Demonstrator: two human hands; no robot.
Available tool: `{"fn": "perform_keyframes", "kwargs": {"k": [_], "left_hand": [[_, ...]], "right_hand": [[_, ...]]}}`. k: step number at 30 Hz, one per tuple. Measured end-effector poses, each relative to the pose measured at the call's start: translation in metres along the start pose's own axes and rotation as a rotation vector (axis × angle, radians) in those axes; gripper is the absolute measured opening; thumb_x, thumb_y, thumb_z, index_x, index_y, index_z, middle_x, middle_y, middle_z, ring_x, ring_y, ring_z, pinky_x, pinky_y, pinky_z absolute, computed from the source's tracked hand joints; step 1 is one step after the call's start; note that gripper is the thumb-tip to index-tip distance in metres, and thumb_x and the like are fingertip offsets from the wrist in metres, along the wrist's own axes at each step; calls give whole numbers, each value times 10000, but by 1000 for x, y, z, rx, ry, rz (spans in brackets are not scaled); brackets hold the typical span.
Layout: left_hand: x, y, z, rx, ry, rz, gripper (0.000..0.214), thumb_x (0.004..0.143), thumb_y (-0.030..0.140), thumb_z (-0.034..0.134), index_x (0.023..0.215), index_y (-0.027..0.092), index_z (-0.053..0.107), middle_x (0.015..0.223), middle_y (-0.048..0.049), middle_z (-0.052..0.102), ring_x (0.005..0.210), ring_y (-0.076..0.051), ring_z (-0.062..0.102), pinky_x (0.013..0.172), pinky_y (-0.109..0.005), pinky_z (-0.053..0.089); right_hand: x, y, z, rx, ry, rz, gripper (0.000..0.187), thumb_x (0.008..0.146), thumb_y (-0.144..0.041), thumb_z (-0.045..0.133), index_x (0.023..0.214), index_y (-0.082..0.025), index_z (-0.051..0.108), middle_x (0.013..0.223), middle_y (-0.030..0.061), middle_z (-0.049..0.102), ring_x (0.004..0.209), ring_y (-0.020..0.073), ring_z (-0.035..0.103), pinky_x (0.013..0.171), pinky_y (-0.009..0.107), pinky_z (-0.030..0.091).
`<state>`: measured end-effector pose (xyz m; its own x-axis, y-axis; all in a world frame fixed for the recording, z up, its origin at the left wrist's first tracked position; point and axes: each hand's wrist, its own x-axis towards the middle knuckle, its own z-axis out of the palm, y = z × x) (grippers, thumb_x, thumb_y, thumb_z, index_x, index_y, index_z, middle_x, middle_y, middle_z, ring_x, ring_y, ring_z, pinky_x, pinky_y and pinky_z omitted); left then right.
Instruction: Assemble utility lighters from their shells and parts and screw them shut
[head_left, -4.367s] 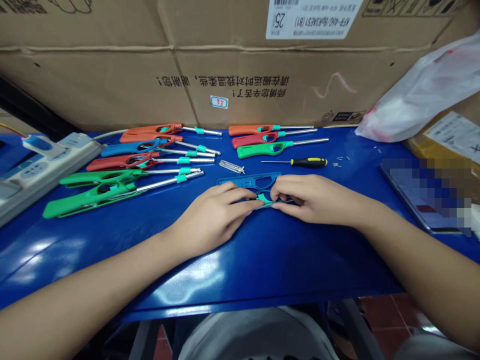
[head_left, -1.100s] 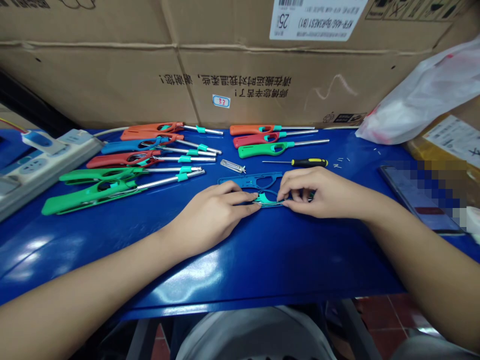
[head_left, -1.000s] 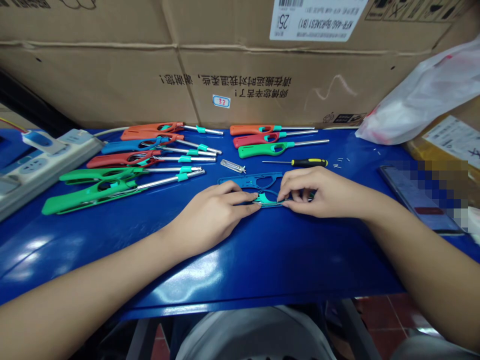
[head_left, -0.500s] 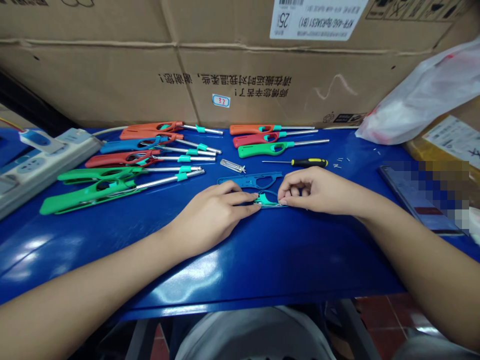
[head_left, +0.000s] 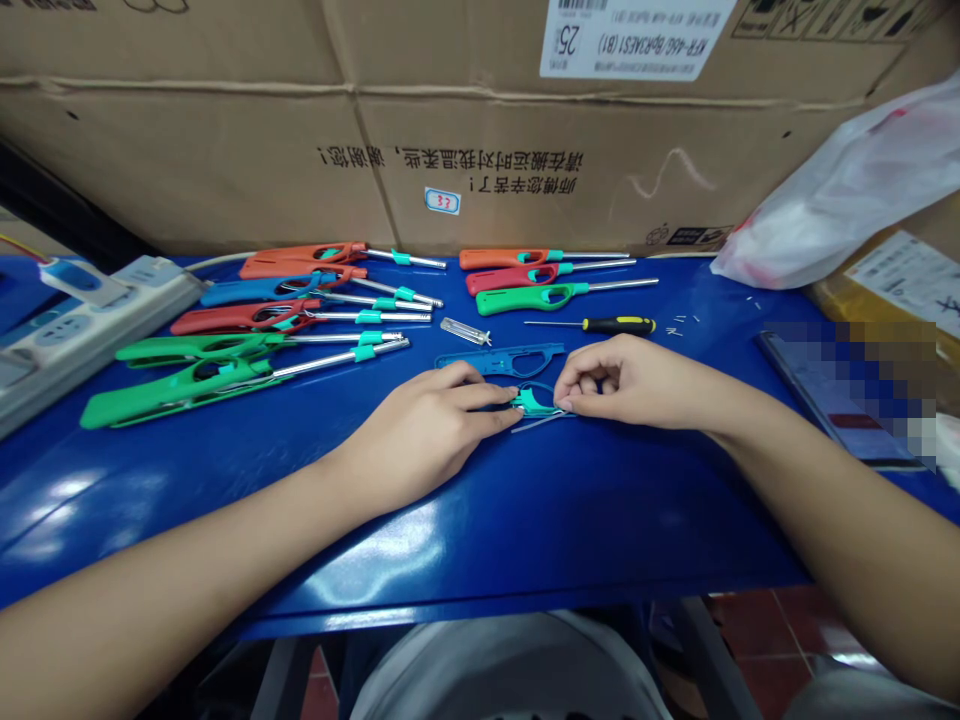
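1. My right hand (head_left: 619, 382) has thumb and forefinger together, apparently clamped on one end of a thin wire (head_left: 536, 423); my other right fingers curl under.
2. From that pinch the wire's long axis runs between 8 and 9 o'clock, its loose end just beside my left thumb. My right hand is on it; my left is nearer the loose end.
3. My left hand (head_left: 435, 425) seems clamped over the lighter half (head_left: 536, 414), thumb and forefinger at the end of the green trigger (head_left: 535, 400). The covered part I cannot tell.
4. That half lies between my hands, long axis 9 to 3 o'clock; its mate (head_left: 496, 360) sits at 10 o'clock from my right fingertips.
5. My left forearm enters from 8 o'clock, fingers toward 3; my right from between 4 and 5, fingers toward 9.
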<state>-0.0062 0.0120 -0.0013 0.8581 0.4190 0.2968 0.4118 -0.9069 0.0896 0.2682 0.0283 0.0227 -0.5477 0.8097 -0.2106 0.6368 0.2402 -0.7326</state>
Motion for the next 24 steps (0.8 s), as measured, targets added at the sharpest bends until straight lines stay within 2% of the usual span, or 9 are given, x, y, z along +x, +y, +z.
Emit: {"fn": "perform_keyframes", "kwargs": {"k": [11, 13, 15, 18, 21, 22, 24], "left_hand": [[0, -1, 2, -23, 28, 16, 328, 1015, 153, 511, 1268, 193, 716, 1314, -52, 722, 1067, -257, 647, 893, -422, 612], [-1, 0, 5, -41, 39, 14, 334, 1028, 170, 500, 1293, 192, 701, 1325, -59, 716, 1100, -259, 656, 912, -429, 611], [-1, 1, 7, -84, 69, 4, 328, 1035, 200, 510, 1310, 183, 688, 1337, -72, 709, 1151, -259, 662, 963, -432, 598], [0, -1, 3, -168, 170, -54, 302, 1024, 243, 562, 1283, 168, 698, 1314, -89, 718, 1180, -235, 677, 1038, -394, 561], [1, -10, -10, -139, 235, -140, 254, 1013, 237, 563, 1183, 158, 733, 1181, -92, 760, 1077, -231, 703, 966, -381, 568], [1, -14, -15, -100, 215, -179, 237, 1009, 235, 550, 1116, 157, 747, 1108, -90, 768, 1022, -236, 705, 925, -392, 571], [0, -22, -25, -26, 141, -258, 217, 981, 250, 554, 1009, 164, 751, 1009, -83, 753, 966, -252, 694, 852, -398, 572]], "right_hand": [[0, 1, 1, -24, 2, -33, 232, 820, -372, 656, 866, -170, 762, 744, 33, 680, 601, 126, 520, 553, 266, 432], [1, 3, 1, -20, 68, -70, 252, 844, -405, 659, 862, -171, 752, 776, 42, 692, 631, 138, 543, 574, 277, 443], [2, 4, 2, -10, 186, -115, 259, 868, -415, 654, 862, -170, 739, 793, 47, 696, 666, 150, 567, 603, 288, 453], [2, 2, 5, 5, 349, -154, 235, 901, -381, 640, 905, -166, 734, 777, 34, 681, 620, 134, 549, 575, 281, 432], [-1, -2, 6, -61, 434, -239, 182, 925, -305, 621, 927, -163, 735, 769, 21, 655, 572, 108, 512, 542, 264, 404], [-2, -4, 6, -97, 423, -297, 157, 926, -276, 621, 931, -165, 732, 794, 23, 654, 580, 104, 510, 546, 259, 407], [-6, -6, 6, -155, 320, -408, 120, 921, -245, 638, 966, -172, 722, 889, 33, 657, 600, 93, 508, 562, 249, 422]]}}
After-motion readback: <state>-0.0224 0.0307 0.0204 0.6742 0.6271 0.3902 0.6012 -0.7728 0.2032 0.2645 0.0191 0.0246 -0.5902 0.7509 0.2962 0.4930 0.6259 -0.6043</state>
